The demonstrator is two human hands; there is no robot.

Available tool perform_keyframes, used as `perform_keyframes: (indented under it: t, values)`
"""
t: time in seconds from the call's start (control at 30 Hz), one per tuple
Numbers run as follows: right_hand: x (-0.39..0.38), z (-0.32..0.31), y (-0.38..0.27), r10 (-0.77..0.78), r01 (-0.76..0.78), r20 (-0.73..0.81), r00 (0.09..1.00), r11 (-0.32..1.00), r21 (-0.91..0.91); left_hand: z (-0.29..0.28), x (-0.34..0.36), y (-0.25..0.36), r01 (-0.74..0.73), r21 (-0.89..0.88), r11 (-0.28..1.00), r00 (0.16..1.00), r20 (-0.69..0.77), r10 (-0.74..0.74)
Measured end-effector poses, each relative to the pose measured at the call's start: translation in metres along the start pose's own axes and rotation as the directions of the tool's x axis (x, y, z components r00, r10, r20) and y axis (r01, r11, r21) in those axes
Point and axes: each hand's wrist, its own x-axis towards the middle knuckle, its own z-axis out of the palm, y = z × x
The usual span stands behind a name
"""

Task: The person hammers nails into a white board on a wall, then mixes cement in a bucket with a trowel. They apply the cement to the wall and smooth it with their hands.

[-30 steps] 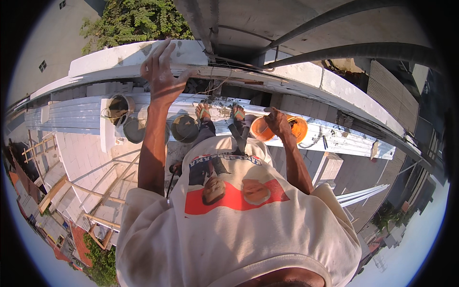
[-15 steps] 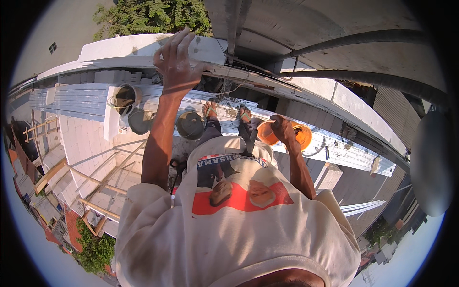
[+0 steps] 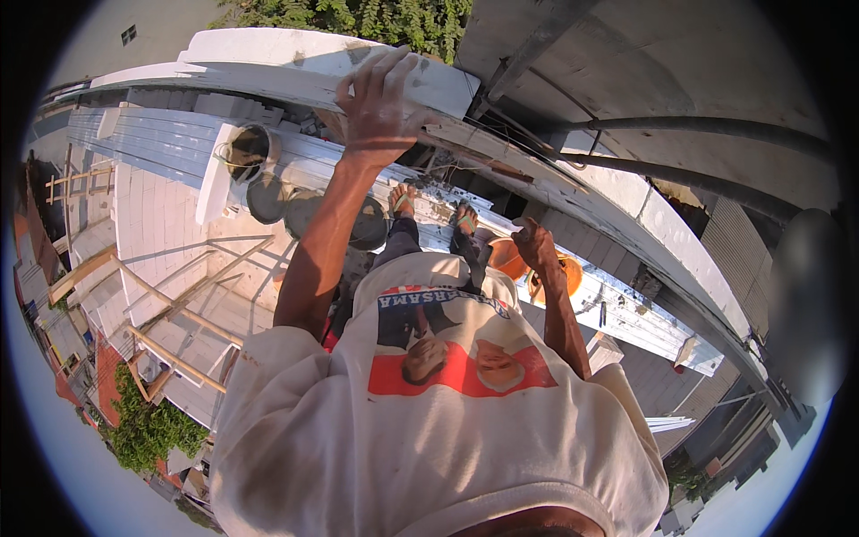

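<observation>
Block [image 3: 309, 67] and left hand [image 3: 378, 103] now sit farther right in the view than a second ago, and the white block slopes down to the right where it rose before. Because the hand stays over nearly the same stretch of it, this looks like a turn of the head, with hand and block in much the same relation. The block lies along the wall beyond the person's feet [image 3: 403, 201]. The left hand is spread, its fingertips toward the block's upper edge, enclosing nothing; whether it presses there cannot be told. The right hand [image 3: 536, 246] is curled, well apart from the block and beside two orange buckets [image 3: 506, 259]; whether it grips anything is unclear. Dark tubs [image 3: 371, 224] stand left of the feet.
</observation>
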Motion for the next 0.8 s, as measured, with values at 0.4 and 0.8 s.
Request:
perform_keyframes:
  t: [0.4, 0.8]
  values:
    - [0.004, 0.006, 0.029, -0.217, 0.215, -0.059, 0.974, 0.976, -0.041, -0.005, -0.023, -0.002, 0.101, 0.015, 0.995, 0.988, -0.116, -0.099]
    - [0.008, 0.025, 0.092, -0.422, 0.414, -0.053, 0.905, 0.903, -0.119, 0.030, -0.164, 0.019, 0.645, -0.137, 0.752, 0.756, 0.261, -0.601]
